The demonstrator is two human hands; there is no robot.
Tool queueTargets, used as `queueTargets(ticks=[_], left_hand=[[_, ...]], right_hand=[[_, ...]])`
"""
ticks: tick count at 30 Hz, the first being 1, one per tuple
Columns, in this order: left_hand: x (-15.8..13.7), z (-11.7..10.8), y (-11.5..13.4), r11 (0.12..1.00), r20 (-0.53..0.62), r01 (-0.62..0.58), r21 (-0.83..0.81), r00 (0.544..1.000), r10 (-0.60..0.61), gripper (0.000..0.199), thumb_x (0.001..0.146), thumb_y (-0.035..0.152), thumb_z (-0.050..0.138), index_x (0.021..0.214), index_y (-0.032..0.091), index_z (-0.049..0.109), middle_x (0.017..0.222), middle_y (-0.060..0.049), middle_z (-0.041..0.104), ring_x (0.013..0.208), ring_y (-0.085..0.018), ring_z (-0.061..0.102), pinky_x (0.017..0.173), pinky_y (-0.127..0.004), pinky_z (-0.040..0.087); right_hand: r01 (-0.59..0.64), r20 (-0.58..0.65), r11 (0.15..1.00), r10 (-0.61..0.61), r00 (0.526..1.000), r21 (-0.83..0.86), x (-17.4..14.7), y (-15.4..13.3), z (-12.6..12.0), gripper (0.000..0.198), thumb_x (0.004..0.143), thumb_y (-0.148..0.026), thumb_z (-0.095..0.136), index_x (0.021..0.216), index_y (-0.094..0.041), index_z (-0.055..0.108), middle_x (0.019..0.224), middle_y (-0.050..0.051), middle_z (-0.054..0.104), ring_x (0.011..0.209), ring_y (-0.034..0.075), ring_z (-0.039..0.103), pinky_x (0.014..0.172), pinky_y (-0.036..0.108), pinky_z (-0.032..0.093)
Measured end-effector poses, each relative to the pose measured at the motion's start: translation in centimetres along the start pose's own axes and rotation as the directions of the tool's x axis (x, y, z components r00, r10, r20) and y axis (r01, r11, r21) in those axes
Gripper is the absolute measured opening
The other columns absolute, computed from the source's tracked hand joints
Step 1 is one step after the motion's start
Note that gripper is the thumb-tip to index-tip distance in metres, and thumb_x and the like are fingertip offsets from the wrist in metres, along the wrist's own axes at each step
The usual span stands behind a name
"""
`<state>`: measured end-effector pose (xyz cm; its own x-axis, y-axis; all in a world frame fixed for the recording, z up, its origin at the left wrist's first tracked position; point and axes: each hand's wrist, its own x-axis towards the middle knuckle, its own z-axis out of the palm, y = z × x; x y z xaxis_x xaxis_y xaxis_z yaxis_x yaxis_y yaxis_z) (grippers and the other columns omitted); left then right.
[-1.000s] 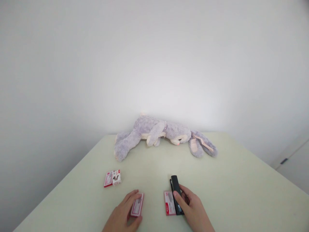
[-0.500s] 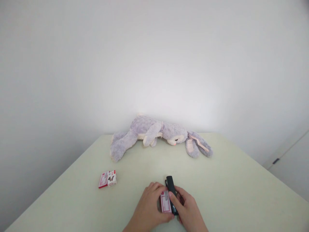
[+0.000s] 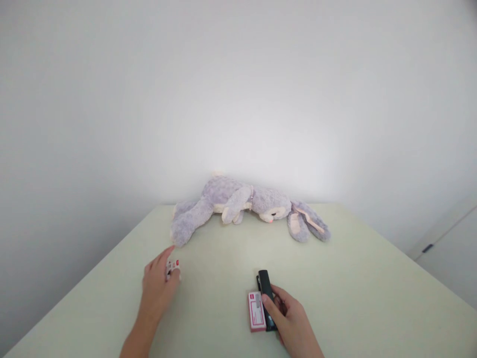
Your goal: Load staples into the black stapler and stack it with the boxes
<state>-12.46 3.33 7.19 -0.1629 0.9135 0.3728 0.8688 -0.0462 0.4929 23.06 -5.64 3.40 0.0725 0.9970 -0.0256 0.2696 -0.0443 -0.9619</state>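
Observation:
My right hand (image 3: 292,318) is closed around a black stapler (image 3: 266,293), its thumb on the near side. A white box with pink-red edges (image 3: 257,313) lies directly left of the stapler, beside my thumb. Over at the left, my left hand (image 3: 158,283) is at a small white box with red print (image 3: 173,268), fingers and thumb apart around it. Part of that box shows between thumb and index finger. My left hand hides the flat red-edged box that lay beside it.
A lilac plush rabbit (image 3: 223,196) lies on its side along the back of the pale green table (image 3: 216,278), against the white wall (image 3: 238,99). Its long ears (image 3: 307,223) point right. A white panel with a dark handle (image 3: 427,248) stands at the far right.
My left hand has let go of the pink-edged box by the stapler and moved left to the small boxes. My right hand stays on the stapler.

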Motion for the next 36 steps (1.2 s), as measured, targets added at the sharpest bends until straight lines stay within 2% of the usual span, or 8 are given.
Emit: queueTargets(ticks=[5, 12, 15, 19, 23, 26, 32, 36], left_hand=[[1.3, -1.5, -5.4, 0.998, 0.148, 0.028, 0.064, 0.988, -0.037, 0.057, 0.081, 0.032, 0.055, 0.136, 0.022, 0.059, 0.132, -0.007, 0.067, 0.125, -0.033, 0.058, 0.11, -0.05, 0.044], [-1.8, -0.8, -7.5, 0.993, 0.284, -0.066, 0.095, 0.958, 0.036, 0.068, 0.073, 0.029, 0.058, 0.139, 0.012, 0.055, 0.136, -0.014, 0.062, 0.122, -0.033, 0.058, 0.109, -0.047, 0.044], [-4.4, -0.7, -5.1, 0.994, 0.322, -0.079, 0.082, 0.945, 0.048, 0.063, 0.075, 0.033, 0.062, 0.134, 0.012, 0.058, 0.129, -0.015, 0.065, 0.118, -0.033, 0.06, 0.109, -0.049, 0.045], [-7.5, -0.2, 2.2, 0.983, 0.39, -0.141, -0.117, 0.904, 0.176, 0.062, 0.075, 0.027, 0.065, 0.137, 0.022, 0.057, 0.135, -0.011, 0.062, 0.127, -0.03, 0.056, 0.113, -0.047, 0.043], [-8.5, 1.3, 9.7, 0.893, 0.392, -0.261, -0.367, 0.827, 0.403, 0.071, 0.074, 0.017, 0.063, 0.143, 0.028, 0.052, 0.141, -0.007, 0.058, 0.132, -0.026, 0.051, 0.117, -0.044, 0.041], [-8.4, 2.5, 13.1, 0.839, 0.423, -0.256, -0.479, 0.771, 0.476, 0.076, 0.068, 0.012, 0.066, 0.141, 0.029, 0.055, 0.138, -0.006, 0.06, 0.13, -0.026, 0.053, 0.116, -0.043, 0.042], [-8.7, 4.3, 15.4, 0.777, 0.417, -0.229, -0.586, 0.737, 0.532, 0.071, 0.068, 0.013, 0.074, 0.136, 0.029, 0.06, 0.134, -0.006, 0.065, 0.124, -0.026, 0.057, 0.112, -0.043, 0.046], [-8.2, 4.3, 13.6, 0.797, 0.386, -0.256, -0.547, 0.768, 0.511, 0.082, 0.072, 0.033, 0.083, 0.146, 0.033, 0.05, 0.15, -0.007, 0.053, 0.138, -0.029, 0.046, 0.119, -0.048, 0.038]], right_hand=[[0.002, 0.003, 1.0, -0.002, 1.0, 0.016, 0.1, 0.2, 0.1, 0.063, 0.093, -0.065, 0.056, 0.127, -0.014, 0.067, 0.067, -0.005, 0.043, 0.061, 0.014, 0.045, 0.056, 0.027, 0.035], [-0.014, 0.006, 0.999, 0.014, 1.0, 0.035, 0.0, -0.1, 0.1, 0.061, 0.093, -0.064, 0.056, 0.127, -0.014, 0.066, 0.067, -0.005, 0.043, 0.058, 0.013, 0.044, 0.052, 0.026, 0.034], [-0.02, 0.01, 0.999, 0.02, 1.0, 0.032, -0.1, -0.4, 0.1, 0.061, 0.093, -0.065, 0.056, 0.127, -0.015, 0.066, 0.067, -0.006, 0.043, 0.054, 0.012, 0.042, 0.049, 0.025, 0.033], [-0.042, 0.005, 0.999, 0.042, 0.999, 0.032, -0.3, -1.0, 0.2, 0.062, 0.092, -0.067, 0.055, 0.126, -0.016, 0.067, 0.067, -0.006, 0.043, 0.05, 0.011, 0.041, 0.044, 0.025, 0.032], [-0.031, 0.008, 0.999, 0.031, 0.999, 0.026, -0.4, -1.3, 0.1, 0.064, 0.091, -0.07, 0.055, 0.123, -0.016, 0.069, 0.064, -0.006, 0.046, 0.048, 0.012, 0.042, 0.043, 0.025, 0.033], [0.024, 0.011, 1.0, -0.024, 1.0, -0.006, -0.4, -1.3, -0.1, 0.061, 0.093, -0.068, 0.053, 0.12, -0.016, 0.071, 0.068, -0.002, 0.057, 0.054, 0.014, 0.049, 0.05, 0.026, 0.041], [0.161, 0.037, 0.986, -0.16, 0.986, -0.037, -0.3, -1.6, -0.4, 0.053, 0.099, -0.06, 0.05, 0.124, -0.018, 0.072, 0.088, 0.006, 0.071, 0.089, 0.024, 0.066, 0.083, 0.033, 0.053], [0.13, -0.022, 0.991, -0.13, 0.991, 0.003, -0.8, -0.1, -0.6, 0.058, 0.102, -0.056, 0.043, 0.142, -0.017, 0.059, 0.11, 0.011, 0.072, 0.102, 0.025, 0.068, 0.093, 0.034, 0.054]])
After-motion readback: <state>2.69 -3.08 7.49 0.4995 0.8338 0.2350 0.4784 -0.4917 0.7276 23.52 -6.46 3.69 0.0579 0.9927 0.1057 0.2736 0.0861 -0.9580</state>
